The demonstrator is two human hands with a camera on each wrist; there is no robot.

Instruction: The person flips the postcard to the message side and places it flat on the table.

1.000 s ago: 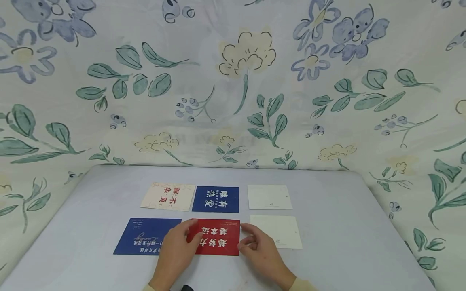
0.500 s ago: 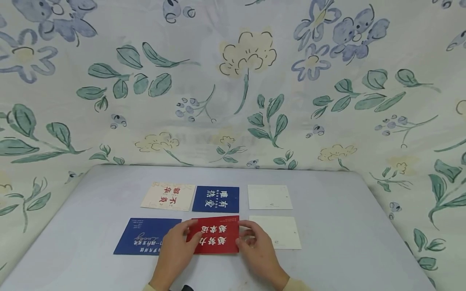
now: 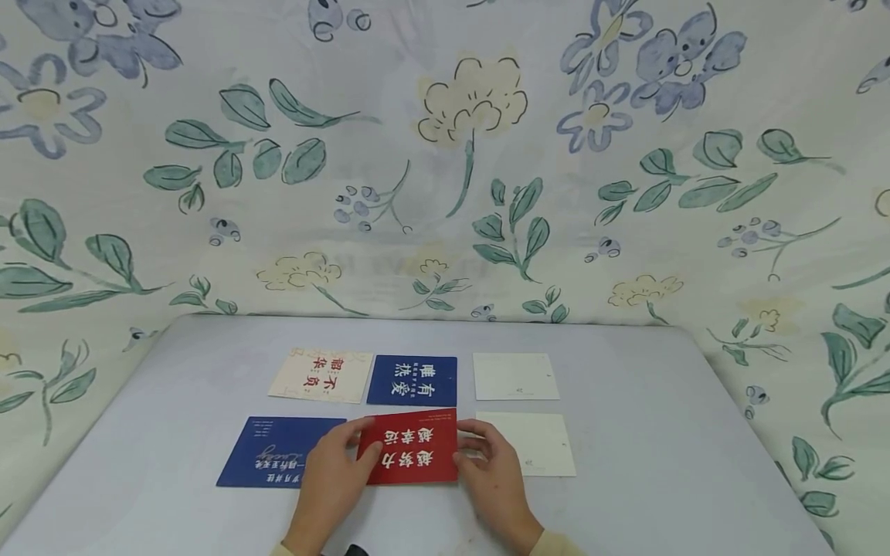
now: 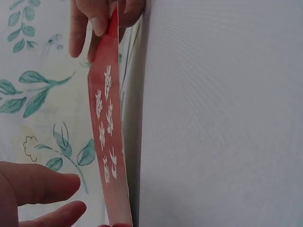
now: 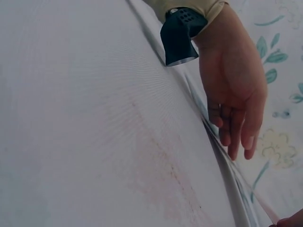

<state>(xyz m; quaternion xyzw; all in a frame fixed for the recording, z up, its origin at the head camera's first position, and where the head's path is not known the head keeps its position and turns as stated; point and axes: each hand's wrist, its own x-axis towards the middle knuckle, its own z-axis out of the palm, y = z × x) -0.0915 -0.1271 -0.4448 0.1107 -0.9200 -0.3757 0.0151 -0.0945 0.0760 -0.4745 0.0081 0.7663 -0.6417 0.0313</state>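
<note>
A red postcard (image 3: 417,452) with white characters is tilted a little off the white table, between both hands. My left hand (image 3: 328,472) holds its left end, thumb over the printed face and fingers at the far corner. At the other end, my right hand (image 3: 492,472) pinches the right edge. The left wrist view shows the card (image 4: 108,118) nearly edge-on, with the right hand's fingers (image 4: 98,21) on its far end. Only a thin edge of it appears in the right wrist view, beside the right hand's fingertip (image 5: 292,221).
Flat on the table (image 3: 626,479) lie a cream card (image 3: 320,376), a blue card (image 3: 412,380) and a white card (image 3: 514,377) in the back row. A larger blue card (image 3: 267,448) and another white card (image 3: 542,444) flank the red one, partly covered by my hands. Floral cloth (image 3: 389,170) hangs behind.
The red postcard's far edge and right side have risen from the table and tilted. My right hand has closed on its right edge and shifted slightly left; the left hand has barely moved.
</note>
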